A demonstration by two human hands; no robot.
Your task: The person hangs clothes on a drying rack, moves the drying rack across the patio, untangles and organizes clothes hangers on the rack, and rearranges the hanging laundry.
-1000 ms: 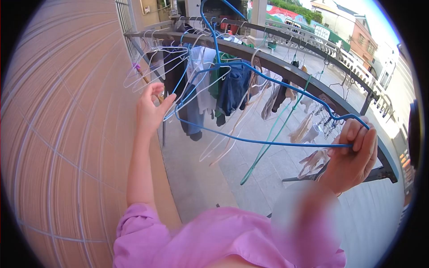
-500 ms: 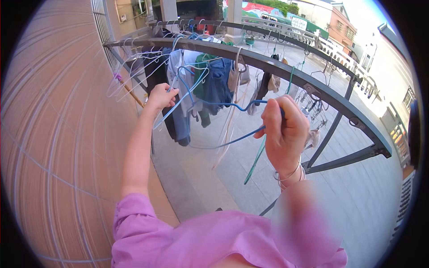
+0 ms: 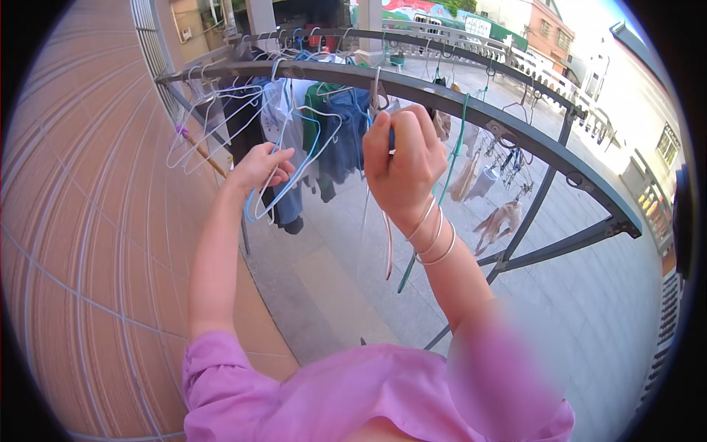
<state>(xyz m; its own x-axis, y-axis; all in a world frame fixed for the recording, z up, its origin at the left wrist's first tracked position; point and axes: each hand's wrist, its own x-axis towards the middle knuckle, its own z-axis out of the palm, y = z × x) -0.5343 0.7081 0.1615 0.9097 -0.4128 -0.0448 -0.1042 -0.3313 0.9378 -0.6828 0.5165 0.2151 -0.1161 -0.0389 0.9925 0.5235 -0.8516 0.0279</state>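
- Our right hand (image 3: pixel 407 158) is closing in a raised fist near one o'clock; its fingers are pressing together and pinching a blue piece (image 3: pixel 392 138) against the thumb, a close grip that is probably keeping it from turning. We are seeing only this short bit, as the hand is hiding whatever lies behind.
- Our left hand (image 3: pixel 258 168) is reaching out toward ten o'clock, its fingers curling loosely and its thumb lying apart from them. The blue and white wire hangers (image 3: pixel 249 211) are crossing right beside it; whether the fingers are pinching a wire, we cannot tell. The hand is perhaps steadying them.
- The metal rail (image 3: pixel 324 71) is arching over both hands, bearing hooks along its length, likely so that each thing is hanging free of the paved floor (image 3: pixel 339 295).
- Beyond the left hand, toward eleven o'clock, clothes (image 3: pixel 342 140) are hanging close together.
- A green hanger (image 3: pixel 462 132) is dangling near two o'clock, just beyond the right hand.
- Thin bracelets (image 3: pixel 440 254) are circling our right wrist.
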